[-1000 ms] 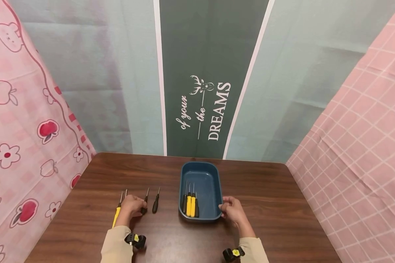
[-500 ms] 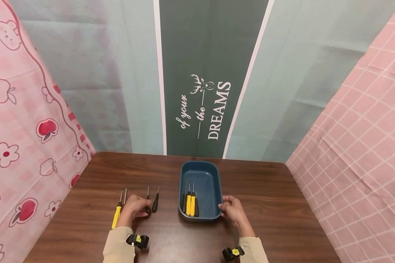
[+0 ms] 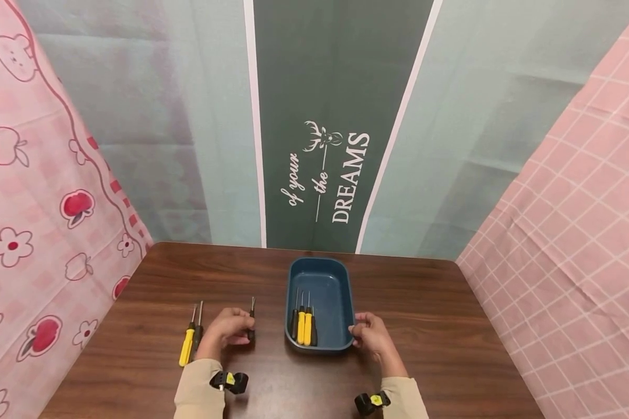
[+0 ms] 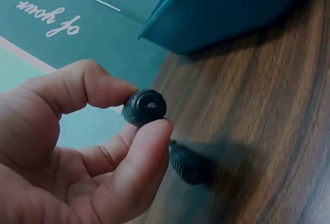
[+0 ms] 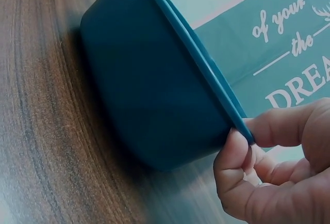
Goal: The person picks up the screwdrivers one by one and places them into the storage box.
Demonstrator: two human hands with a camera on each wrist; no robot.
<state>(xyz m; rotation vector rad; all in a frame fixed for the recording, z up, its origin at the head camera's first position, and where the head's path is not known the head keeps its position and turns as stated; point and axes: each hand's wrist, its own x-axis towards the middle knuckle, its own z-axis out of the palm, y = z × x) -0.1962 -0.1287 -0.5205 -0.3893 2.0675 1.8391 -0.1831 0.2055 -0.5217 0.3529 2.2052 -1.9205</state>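
My left hand pinches a black screwdriver by its ribbed handle, between thumb and fingers. In the left wrist view the handle's butt end faces the camera. Another black screwdriver lies on the table just beyond it; the two overlap in the head view. To the right stands a blue rectangular box, with two yellow screwdrivers and two black ones lying along its left side. My right hand grips the box's right rim, thumb outside the wall in the right wrist view.
Left of my left hand, a yellow screwdriver and a black screwdriver lie side by side on the brown wooden table. Cloth hangings enclose the table at the back and both sides. A small camera is strapped to each wrist.
My left hand has moved right with the black screwdriver, reaching the other black one lying there. The black screwdriver beside the yellow one is now uncovered. My right hand stays on the box.
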